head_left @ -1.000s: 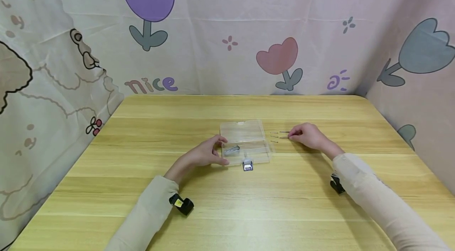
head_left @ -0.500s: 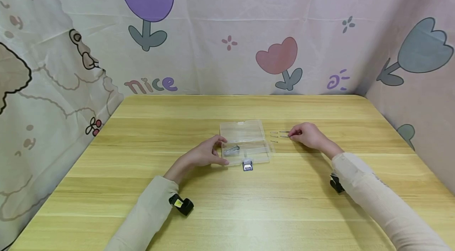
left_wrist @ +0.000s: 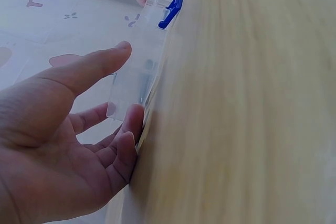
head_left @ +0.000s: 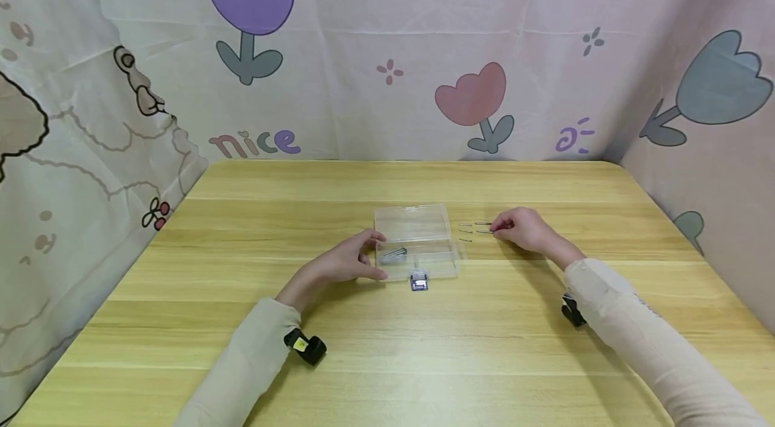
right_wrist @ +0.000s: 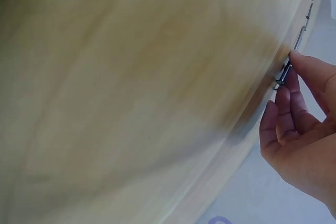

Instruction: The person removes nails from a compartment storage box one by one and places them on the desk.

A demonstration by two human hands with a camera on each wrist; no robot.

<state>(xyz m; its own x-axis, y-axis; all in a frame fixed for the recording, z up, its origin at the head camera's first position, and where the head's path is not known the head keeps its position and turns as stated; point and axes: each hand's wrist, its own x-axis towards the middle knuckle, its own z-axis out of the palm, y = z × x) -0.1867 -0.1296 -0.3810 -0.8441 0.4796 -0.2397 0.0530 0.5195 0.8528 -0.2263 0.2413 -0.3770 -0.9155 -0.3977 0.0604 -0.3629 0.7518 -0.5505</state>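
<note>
Long screw [right_wrist: 285, 72], toward the desk's [head_left: 484, 360] far edge, remains pinched by the right hand [head_left: 522, 228]; the left hand [head_left: 344, 261] holds the open box's [head_left: 437, 269] left end. Nothing visibly shifted, so work seems paused.

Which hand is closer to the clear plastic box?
Left. The left hand holds one end of the box, while the right hand is away beyond its opposite end, pinching a long nail.

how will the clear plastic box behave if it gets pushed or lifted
The clear plastic box looks thin-walled, so it is probably light and may slide easily. Metal fasteners lying inside may shift. The lid, folded open, could swing if lifted.
</note>
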